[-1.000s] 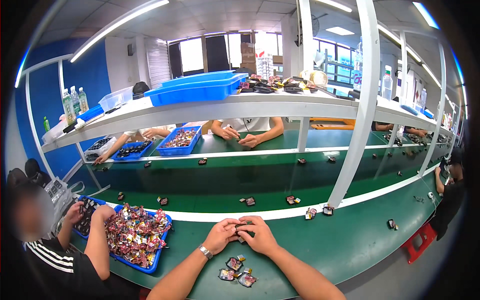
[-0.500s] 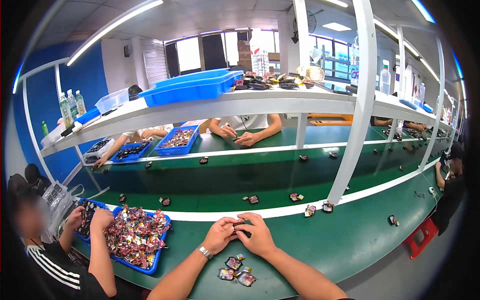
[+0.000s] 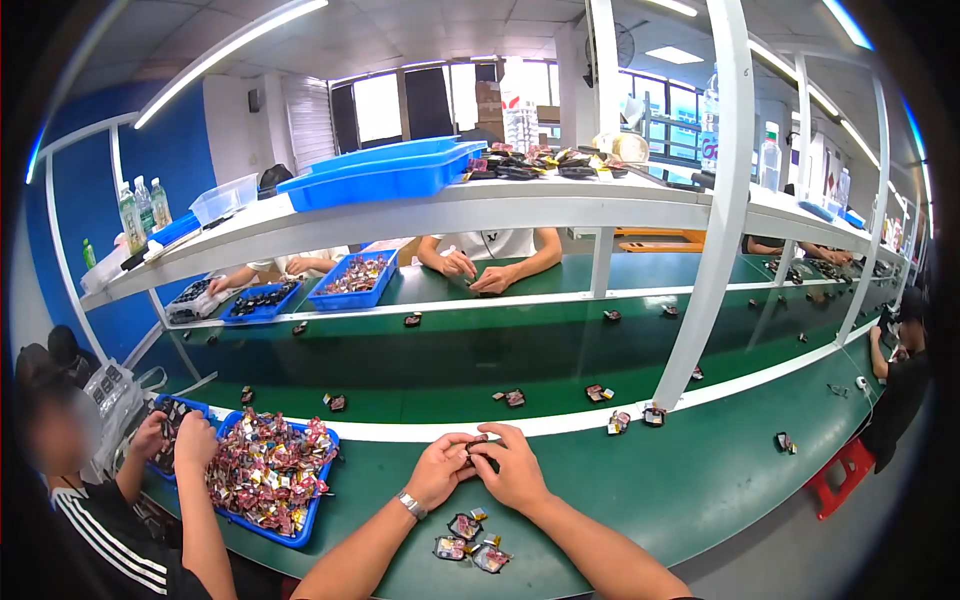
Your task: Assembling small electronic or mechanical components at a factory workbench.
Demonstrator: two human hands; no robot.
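Note:
My left hand (image 3: 441,468) and my right hand (image 3: 512,466) meet over the green table edge (image 3: 700,480), fingers pinched together on one small dark part (image 3: 478,450) held between them. A watch sits on my left wrist. Just below my hands lie several small packets (image 3: 468,540) with dark and coloured wrapping on the green surface.
A blue tray (image 3: 300,520) heaped with coloured packets stands to my left, where a seated person in a dark striped top reaches into it. A green conveyor (image 3: 420,360) carries scattered small parts. Across it, other people's hands work. White posts (image 3: 710,260) and a shelf with blue bins (image 3: 380,175) rise above.
My hands stay together on the small part, fingers shifting slightly. The view has tilted a little. The person on my left keeps both hands at the blue tray.

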